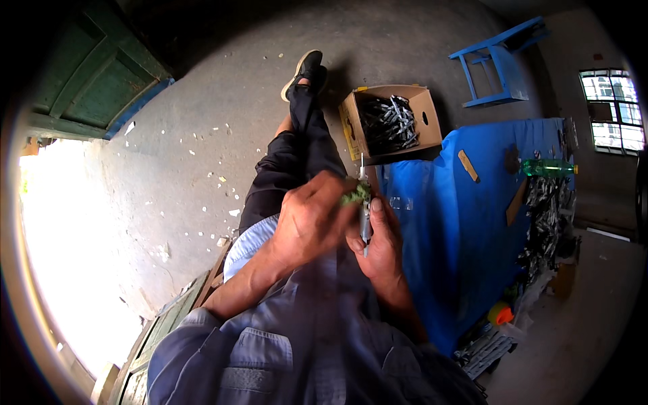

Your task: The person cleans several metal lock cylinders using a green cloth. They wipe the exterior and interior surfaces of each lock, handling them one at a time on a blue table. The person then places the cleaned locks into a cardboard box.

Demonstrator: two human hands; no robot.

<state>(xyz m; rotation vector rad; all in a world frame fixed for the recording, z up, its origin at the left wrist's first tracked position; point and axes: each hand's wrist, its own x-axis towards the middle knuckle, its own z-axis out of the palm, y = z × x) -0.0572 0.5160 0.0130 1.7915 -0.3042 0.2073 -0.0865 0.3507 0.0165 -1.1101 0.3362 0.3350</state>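
Above my lap, my right hand (pixel 382 238) is closed round a slim grey-and-white strip-like part (pixel 365 228), its thumb along one side. The part stands lengthwise in the view, a thin white end pointing away from me. Against its upper half my left hand (pixel 311 217) holds a crumpled green scouring pad or cloth (pixel 357 194); which of these it is I cannot tell. The left fingers are blurred and partly hidden behind the back of the hand.
An open cardboard box (pixel 425 114) of similar dark and silvery parts sits on the floor. At right, a blue-covered table (pixel 455 202) bears a green plastic bottle (pixel 549 167), a yellowish-handled tool (pixel 469 166) and heaped metallic strips (pixel 541 223). Beyond stands a blue stool (pixel 506 76).
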